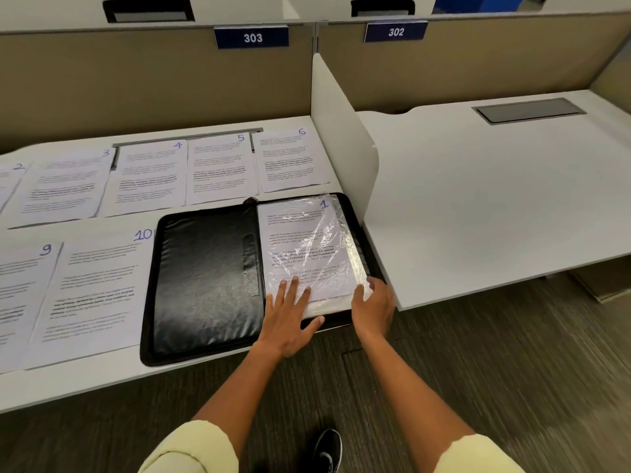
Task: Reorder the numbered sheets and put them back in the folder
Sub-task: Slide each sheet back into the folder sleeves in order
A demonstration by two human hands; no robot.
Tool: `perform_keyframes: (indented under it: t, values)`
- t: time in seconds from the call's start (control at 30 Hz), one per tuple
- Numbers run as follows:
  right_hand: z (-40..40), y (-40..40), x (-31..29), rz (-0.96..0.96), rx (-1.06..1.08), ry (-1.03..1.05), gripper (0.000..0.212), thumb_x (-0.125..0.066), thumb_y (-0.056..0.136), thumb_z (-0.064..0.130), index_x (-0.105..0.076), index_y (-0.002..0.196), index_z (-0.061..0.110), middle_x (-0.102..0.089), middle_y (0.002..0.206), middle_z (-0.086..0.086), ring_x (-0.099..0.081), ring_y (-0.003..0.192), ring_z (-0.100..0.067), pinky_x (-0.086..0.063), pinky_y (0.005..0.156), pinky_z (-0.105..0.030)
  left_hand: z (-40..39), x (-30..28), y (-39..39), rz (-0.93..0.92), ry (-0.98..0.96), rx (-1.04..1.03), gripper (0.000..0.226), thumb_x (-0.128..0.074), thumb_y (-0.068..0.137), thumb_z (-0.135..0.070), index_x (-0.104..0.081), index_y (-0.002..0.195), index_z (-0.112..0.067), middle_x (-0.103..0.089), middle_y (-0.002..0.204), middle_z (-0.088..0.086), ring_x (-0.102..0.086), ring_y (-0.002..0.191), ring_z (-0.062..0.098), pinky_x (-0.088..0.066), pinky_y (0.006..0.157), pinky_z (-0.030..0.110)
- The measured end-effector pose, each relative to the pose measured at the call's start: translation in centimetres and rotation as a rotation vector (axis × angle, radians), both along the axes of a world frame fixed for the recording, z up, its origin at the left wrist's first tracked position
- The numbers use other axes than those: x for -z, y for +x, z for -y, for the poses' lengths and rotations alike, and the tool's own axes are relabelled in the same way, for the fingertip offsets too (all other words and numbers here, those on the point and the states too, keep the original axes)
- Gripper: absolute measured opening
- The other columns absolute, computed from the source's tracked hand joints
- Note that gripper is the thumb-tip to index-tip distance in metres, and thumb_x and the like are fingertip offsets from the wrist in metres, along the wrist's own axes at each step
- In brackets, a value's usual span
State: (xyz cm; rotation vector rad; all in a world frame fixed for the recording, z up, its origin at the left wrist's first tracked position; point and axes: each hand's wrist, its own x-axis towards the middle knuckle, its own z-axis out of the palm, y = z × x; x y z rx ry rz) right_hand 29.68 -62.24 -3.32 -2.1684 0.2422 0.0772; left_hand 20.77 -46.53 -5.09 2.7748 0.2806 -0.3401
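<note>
Left hand point(290, 314): nearest the viewer, fingers straight, pressing flat on the near edge of sheet 1.
Right hand point(374, 307): fingers curled over the near right corner of the plastic sleeves.
Folder point(208, 285): black, lying open at the desk point(102, 377) front edge, spine running away from the viewer.
Sheet 1 point(304, 244): in the folder's right half under clear plastic, long axis pointing away, number at far right corner.
Other sheets: 2 to 6 in the far row point(218, 169), 9 point(20, 295) and 10 point(95, 288) left of the folder.
</note>
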Motion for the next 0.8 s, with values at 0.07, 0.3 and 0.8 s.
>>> perform_keyframes:
  t: [0.07,0.3,0.8]
  values:
    - [0.3,1.1,0.2,0.03,-0.148,-0.083,0.034,-0.059,0.098,0.03,-0.061,0.13,0.017,-0.06,0.128,-0.005,-0.054,0.12,-0.029,-0.048,0.098,-0.046,-0.1,-0.1,0.0,-0.021,0.002,0.011,0.101,0.008,0.072,-0.085,0.007,0.157,-0.03,0.031,0.159,0.0,0.031,0.145,0.023,0.012,0.12,0.052]
    - [-0.8,3.2,-0.7,0.152,-0.588,-0.6,0.052,-0.049,0.103,0.037,-0.04,0.151,0.019,-0.031,0.161,-0.007,-0.03,0.145,-0.03,-0.03,0.114,-0.045,-0.1,-0.7,0.7,-0.079,-0.044,0.025,0.095,-0.004,0.077,-0.083,0.008,0.156,-0.032,0.031,0.158,-0.005,0.031,0.145,0.02,0.01,0.12,0.052]
    - [-5.0,9.1,2.7,0.106,-0.898,-0.711,0.085,-0.016,0.098,0.07,0.005,0.16,0.015,0.013,0.168,-0.007,0.011,0.155,-0.024,0.007,0.123,-0.05,-4.9,0.8,3.7,0.069,-0.001,-0.164,0.09,0.007,0.079,-0.082,0.019,0.151,-0.029,0.033,0.157,-0.006,0.03,0.145,0.014,0.012,0.12,0.044]
